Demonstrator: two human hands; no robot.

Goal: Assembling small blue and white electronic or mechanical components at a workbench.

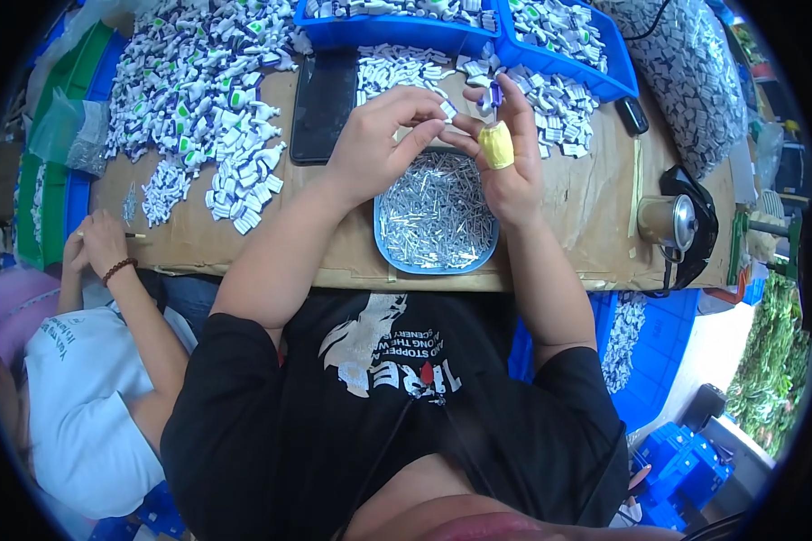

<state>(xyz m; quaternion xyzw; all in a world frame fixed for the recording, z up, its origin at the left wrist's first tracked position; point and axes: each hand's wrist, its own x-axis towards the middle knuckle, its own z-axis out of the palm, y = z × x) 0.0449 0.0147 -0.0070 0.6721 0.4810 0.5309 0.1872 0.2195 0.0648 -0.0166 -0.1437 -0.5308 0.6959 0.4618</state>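
Note:
Above a blue tray (383, 251) heaped with thin metal pins (433, 212), my two hands meet. My left hand (379, 135) is closed, its thumb and forefinger pinching a small white plastic piece (447, 110). Close beside it, my right hand (512, 176) is closed around a small purple plastic part (495, 94), partly hidden by the fingers. Yellow tape (495, 146) wraps one digit of that hand. Small white plastic pieces (397, 72) lie in a pile just beyond my left hand, and more (559, 108) spread beyond my right.
A dark tablet-like slab (323, 108) lies left of my hands. White, purple and green parts (198, 81) cover the table's far left. Blue bins (406, 34) stand at the back. A metal mug (668, 224) sits at right. On the left a co-worker's hands (104, 236) work.

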